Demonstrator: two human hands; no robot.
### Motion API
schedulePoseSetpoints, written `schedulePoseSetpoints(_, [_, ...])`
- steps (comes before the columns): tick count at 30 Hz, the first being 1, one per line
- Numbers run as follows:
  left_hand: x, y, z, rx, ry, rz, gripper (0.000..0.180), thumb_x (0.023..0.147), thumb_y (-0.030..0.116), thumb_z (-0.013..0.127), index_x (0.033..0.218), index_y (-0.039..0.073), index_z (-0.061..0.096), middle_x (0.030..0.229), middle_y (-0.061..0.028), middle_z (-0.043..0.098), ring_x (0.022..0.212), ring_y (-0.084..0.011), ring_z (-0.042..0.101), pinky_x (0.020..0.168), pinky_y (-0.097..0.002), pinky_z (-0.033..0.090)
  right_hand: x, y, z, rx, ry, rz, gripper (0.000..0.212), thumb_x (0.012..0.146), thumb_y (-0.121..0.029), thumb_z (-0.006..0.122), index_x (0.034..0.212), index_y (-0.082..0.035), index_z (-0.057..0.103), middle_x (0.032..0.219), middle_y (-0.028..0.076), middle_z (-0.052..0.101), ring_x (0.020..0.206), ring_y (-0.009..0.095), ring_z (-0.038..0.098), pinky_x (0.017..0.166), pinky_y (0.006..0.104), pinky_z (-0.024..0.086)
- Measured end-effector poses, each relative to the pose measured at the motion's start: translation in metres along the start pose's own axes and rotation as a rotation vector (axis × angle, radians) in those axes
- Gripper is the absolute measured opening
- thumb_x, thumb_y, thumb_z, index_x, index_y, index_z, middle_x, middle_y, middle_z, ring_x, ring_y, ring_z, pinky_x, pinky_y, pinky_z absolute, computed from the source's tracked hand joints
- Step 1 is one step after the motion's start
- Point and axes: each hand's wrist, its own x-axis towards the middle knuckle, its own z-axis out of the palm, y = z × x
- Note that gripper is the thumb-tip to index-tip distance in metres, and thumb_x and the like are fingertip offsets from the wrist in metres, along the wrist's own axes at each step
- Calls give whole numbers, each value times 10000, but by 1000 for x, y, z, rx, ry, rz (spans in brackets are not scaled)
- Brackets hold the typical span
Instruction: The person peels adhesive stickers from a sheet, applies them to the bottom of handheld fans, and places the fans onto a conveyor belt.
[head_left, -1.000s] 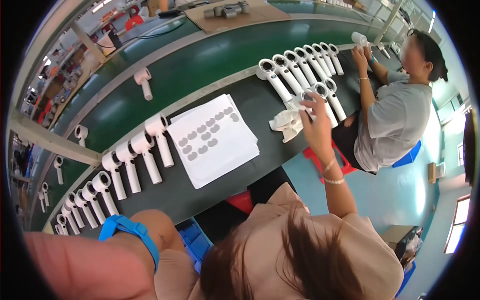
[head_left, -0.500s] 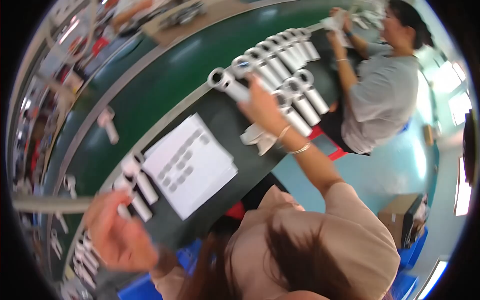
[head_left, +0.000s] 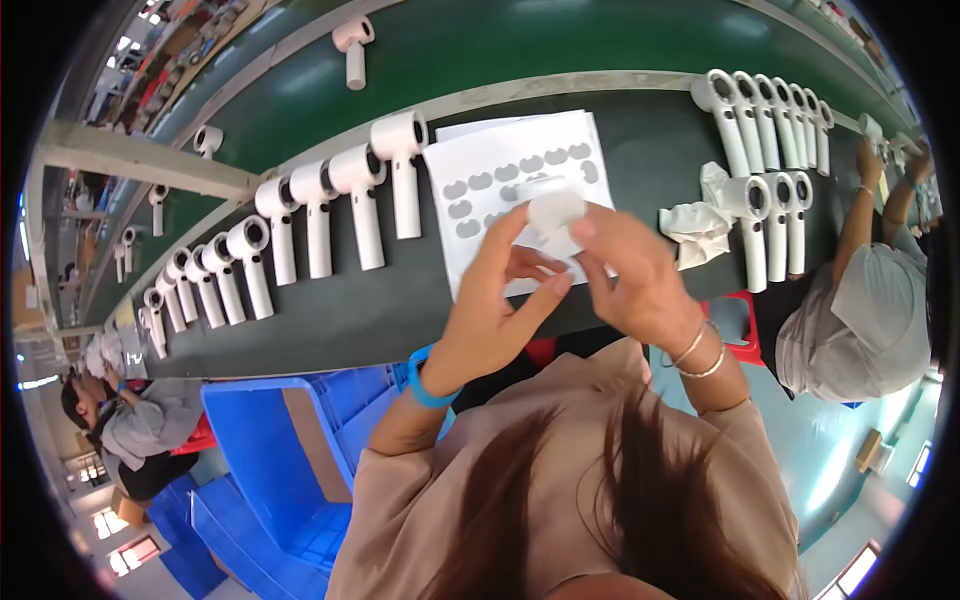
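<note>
My left hand [head_left: 500, 290] and my right hand [head_left: 635, 270] are together over the sheet stack. Between them is a white handheld fan [head_left: 556, 210], its round head end facing up and smeared by motion. The left fingers curl round its left side, while the right thumb and fingers press its right side. Most of its handle is hidden by my hands. Below lies a white sheet [head_left: 520, 135] with rows of grey rounded stickers. Just left of the sheet stands another handheld fan [head_left: 402, 170], and more fans [head_left: 315, 215] line up further left.
To the right are two rows of fans [head_left: 740, 125] and a crumpled white cloth [head_left: 695, 230]. Behind the table edge runs a green conveyor belt [head_left: 560, 45] carrying a few fans. A blue crate [head_left: 270, 470] is below left. Co-workers sit at the right [head_left: 865, 320] and far left.
My right hand has come left from the right-hand fans, and my left hand has come in from the left-hand ones. They now meet round one fan above the sheet. The view has turned.
</note>
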Motion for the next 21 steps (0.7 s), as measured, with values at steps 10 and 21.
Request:
schedulePoseSetpoints(10, [-21, -15, -17, -131, 109, 108, 404, 878, -17, 572, 1263, 11, 450, 1292, -191, 469, 983, -278, 629, 834, -350, 536, -1, -22, -10, 130, 300, 279, 229, 708, 111, 657, 903, -6, 632, 859, 116, 643, 794, 223, 617, 707, 295, 478])
schedulePoseSetpoints(21, [-24, 1, -3, 69, 143, 76, 348, 793, -13, 654, 1133, 31, 592, 1189, -127, 537, 969, -231, 584, 753, -293, 548, -19, -53, -5, 220, 230, 413, 225, 692, 131, 677, 882, 12, 660, 825, 106, 652, 723, 179, 601, 645, 253, 466])
